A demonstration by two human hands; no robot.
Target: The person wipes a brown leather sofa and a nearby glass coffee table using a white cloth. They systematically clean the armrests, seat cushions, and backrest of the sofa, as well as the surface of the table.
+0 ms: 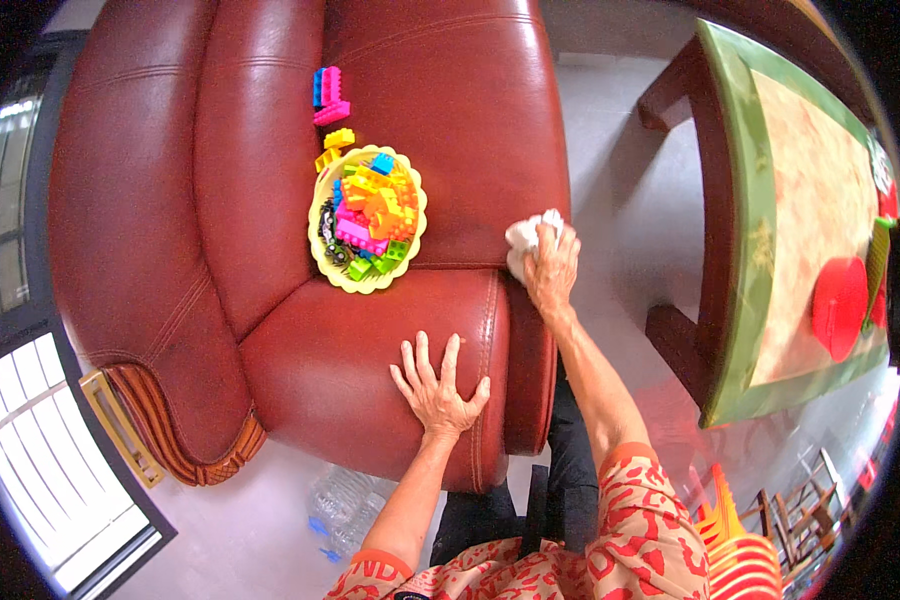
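My left hand [438, 392] lies flat on the armrest of a dark red leather sofa [350, 345], fingers spread and holding nothing. At the sofa's front edge, just beyond that armrest, my right hand [553, 268] presses a crumpled white cloth [521, 238] against the leather. Its fingers curl over the cloth, which sticks out to the left and above. On the seat, beyond my left hand, a yellow scalloped basket [363, 287] holds several colourful toy bricks [375, 205]. Some loose yellow bricks [334, 148] and pink and blue bricks [331, 95] lie farther back along the seat.
A table [755, 235] with a green border stands to the right, bearing a red round object [839, 308]. Orange-red plastic chairs [738, 555] are stacked at the lower right. Clear plastic bottles [348, 508] lie on the floor beside the armrest, near a window [55, 450].
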